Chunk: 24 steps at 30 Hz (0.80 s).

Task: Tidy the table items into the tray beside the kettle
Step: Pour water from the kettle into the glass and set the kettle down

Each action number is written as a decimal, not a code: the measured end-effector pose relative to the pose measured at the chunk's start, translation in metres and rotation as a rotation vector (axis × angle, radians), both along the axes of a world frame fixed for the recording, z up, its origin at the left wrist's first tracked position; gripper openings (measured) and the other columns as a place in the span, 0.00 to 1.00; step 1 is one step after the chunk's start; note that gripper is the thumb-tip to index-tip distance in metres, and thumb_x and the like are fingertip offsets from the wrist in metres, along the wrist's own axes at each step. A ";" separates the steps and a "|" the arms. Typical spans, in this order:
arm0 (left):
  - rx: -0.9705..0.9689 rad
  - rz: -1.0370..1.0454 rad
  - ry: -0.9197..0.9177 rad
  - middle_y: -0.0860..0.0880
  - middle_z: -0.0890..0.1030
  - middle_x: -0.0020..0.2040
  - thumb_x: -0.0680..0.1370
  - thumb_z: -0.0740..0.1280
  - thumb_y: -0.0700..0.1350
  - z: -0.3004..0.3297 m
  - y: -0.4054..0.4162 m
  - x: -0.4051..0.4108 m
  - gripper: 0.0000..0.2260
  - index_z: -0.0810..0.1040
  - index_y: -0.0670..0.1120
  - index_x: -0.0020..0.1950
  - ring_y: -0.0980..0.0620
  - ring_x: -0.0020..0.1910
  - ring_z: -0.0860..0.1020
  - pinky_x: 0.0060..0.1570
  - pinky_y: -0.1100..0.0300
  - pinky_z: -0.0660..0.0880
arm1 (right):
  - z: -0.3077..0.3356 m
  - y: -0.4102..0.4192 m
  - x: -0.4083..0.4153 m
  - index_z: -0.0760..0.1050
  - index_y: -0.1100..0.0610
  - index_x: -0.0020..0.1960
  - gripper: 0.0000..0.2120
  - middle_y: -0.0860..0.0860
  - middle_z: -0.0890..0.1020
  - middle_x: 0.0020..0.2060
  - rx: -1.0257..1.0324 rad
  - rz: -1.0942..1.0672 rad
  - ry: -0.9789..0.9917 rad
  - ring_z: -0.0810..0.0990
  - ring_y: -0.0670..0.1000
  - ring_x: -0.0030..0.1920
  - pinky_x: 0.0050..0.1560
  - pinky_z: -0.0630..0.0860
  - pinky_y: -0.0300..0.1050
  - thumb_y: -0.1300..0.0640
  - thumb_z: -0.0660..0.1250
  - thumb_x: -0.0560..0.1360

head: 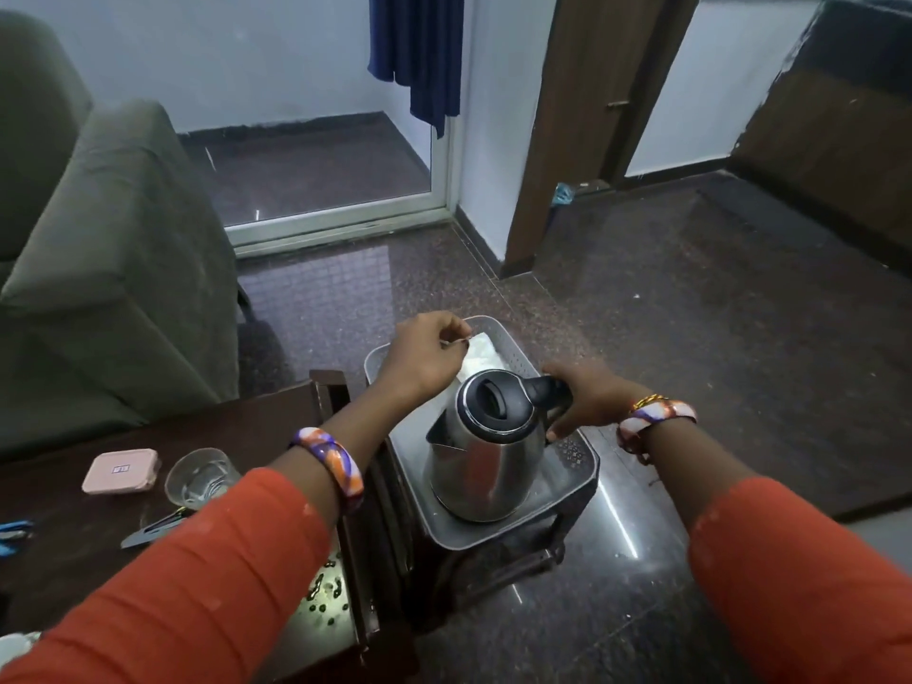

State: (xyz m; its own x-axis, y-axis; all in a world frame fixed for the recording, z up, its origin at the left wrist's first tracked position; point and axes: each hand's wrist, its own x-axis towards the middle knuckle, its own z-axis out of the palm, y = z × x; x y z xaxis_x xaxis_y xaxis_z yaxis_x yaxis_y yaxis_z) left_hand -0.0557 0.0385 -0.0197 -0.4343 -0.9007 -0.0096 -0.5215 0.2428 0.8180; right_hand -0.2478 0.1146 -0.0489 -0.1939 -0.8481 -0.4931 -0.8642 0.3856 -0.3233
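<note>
My dark wooden table (98,486) carries the grey perforated plastic tray (575,459), and in it stands the steel kettle with its black lid (481,451). My right hand (589,399) curls round the kettle's black handle. My left hand (427,355) pinches a white paper sachet (481,350) over the tray's far end. The pink box (121,470) has a label, too small to read.

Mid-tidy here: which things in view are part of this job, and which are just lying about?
Job: tray, kettle, white cloth, pink box, glass, blue clips, left hand pinching a small item, right hand on the kettle handle.

Lying about: sofa, curtain, door.
</note>
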 end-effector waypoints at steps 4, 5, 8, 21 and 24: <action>0.000 0.037 -0.053 0.40 0.83 0.51 0.75 0.65 0.36 -0.010 0.003 -0.001 0.08 0.81 0.38 0.51 0.52 0.44 0.76 0.47 0.62 0.70 | -0.015 -0.002 -0.007 0.73 0.58 0.62 0.31 0.56 0.78 0.56 -0.082 -0.023 -0.028 0.76 0.54 0.55 0.47 0.66 0.39 0.61 0.78 0.61; 0.001 0.045 -0.064 0.41 0.83 0.50 0.75 0.65 0.36 -0.012 0.003 0.000 0.08 0.81 0.38 0.51 0.51 0.44 0.77 0.48 0.61 0.71 | -0.017 -0.003 -0.009 0.74 0.58 0.59 0.29 0.55 0.79 0.53 -0.096 -0.025 -0.031 0.76 0.53 0.51 0.45 0.66 0.40 0.62 0.78 0.60; 0.011 0.052 -0.088 0.41 0.83 0.50 0.74 0.65 0.36 -0.018 0.004 0.004 0.08 0.81 0.38 0.52 0.47 0.48 0.80 0.54 0.57 0.75 | -0.022 -0.011 -0.013 0.78 0.60 0.52 0.23 0.57 0.83 0.48 -0.108 0.031 0.019 0.80 0.57 0.50 0.45 0.74 0.46 0.61 0.78 0.58; -0.041 0.096 -0.111 0.41 0.82 0.45 0.75 0.65 0.36 -0.009 -0.007 0.034 0.07 0.81 0.39 0.50 0.49 0.44 0.78 0.51 0.57 0.74 | -0.005 -0.017 0.019 0.80 0.66 0.43 0.15 0.59 0.80 0.34 -0.127 0.052 -0.113 0.76 0.53 0.35 0.34 0.69 0.45 0.58 0.75 0.60; -0.054 0.112 -0.077 0.42 0.82 0.44 0.74 0.65 0.36 -0.001 -0.009 0.047 0.07 0.81 0.39 0.50 0.49 0.44 0.79 0.52 0.55 0.76 | 0.008 -0.021 0.038 0.79 0.67 0.44 0.18 0.64 0.83 0.40 -0.196 0.059 -0.120 0.79 0.58 0.37 0.34 0.72 0.50 0.56 0.76 0.60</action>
